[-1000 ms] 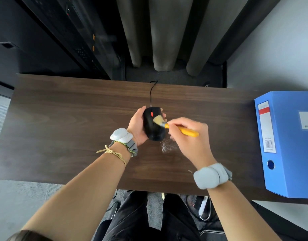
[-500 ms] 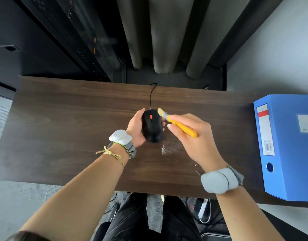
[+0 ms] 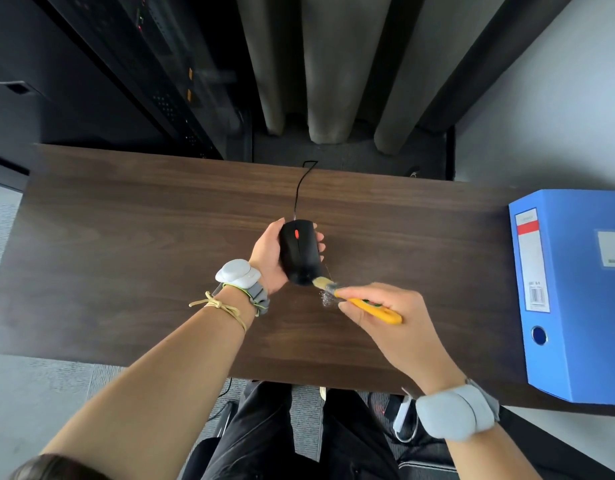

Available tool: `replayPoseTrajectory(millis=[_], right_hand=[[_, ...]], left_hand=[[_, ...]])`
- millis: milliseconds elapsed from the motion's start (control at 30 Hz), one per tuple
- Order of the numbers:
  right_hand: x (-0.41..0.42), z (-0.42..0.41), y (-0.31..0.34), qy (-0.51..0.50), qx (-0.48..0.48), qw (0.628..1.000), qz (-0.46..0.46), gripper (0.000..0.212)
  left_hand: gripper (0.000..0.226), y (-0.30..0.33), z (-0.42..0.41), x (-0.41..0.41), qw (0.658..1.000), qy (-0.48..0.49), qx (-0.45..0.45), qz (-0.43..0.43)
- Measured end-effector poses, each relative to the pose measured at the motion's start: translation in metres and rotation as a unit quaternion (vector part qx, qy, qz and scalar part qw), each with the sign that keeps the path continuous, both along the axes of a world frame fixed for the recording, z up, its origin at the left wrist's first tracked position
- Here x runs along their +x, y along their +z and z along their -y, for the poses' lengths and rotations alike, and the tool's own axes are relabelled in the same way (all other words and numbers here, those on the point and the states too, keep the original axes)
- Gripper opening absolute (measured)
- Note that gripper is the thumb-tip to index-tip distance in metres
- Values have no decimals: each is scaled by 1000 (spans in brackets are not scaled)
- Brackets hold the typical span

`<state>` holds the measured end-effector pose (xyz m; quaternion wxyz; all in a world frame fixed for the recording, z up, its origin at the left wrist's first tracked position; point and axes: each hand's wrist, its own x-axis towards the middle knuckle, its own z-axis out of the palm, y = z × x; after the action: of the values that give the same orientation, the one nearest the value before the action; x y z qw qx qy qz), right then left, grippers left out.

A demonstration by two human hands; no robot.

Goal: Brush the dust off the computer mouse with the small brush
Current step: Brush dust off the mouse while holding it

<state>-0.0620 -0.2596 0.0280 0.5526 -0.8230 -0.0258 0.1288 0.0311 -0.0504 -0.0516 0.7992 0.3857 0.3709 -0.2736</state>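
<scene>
One camera, worn on the person's head, looks steeply forward and down. It takes in the whole width of the desk [image 3: 133, 244] from close above, both forearms reaching in from the bottom edge, the lap below, and the curtain [image 3: 330, 64] and floor beyond the far edge.

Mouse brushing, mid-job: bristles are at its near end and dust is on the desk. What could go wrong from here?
1. The dust patch lies on the desk just under the brush; another stroke may sweep it around or back onto the mouse.
2. The left hand holds the mouse lifted by its sides; a firm stroke from the right hand could twist it loose.
3. The cable runs off the far edge and could snag.
</scene>
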Motion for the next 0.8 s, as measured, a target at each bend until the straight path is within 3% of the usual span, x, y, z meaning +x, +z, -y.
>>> replayPoseTrajectory(millis=[233, 433, 600, 800], right_hand=[[45, -25, 17, -148, 24, 988, 35, 15], [37, -39, -4, -125, -34, 987, 92, 14], [-18, -30, -8, -175, -14, 984, 33, 12], [36, -40, -3, -200, 1, 973, 118, 11]], left_hand=[[58, -3, 7, -4, 1000, -3, -1, -19], [58, -1, 7, 1, 1000, -11, 1, 5], [56, -5, 3, 0, 1000, 17, -12, 0], [54, -2, 10, 0, 1000, 3, -22, -7]])
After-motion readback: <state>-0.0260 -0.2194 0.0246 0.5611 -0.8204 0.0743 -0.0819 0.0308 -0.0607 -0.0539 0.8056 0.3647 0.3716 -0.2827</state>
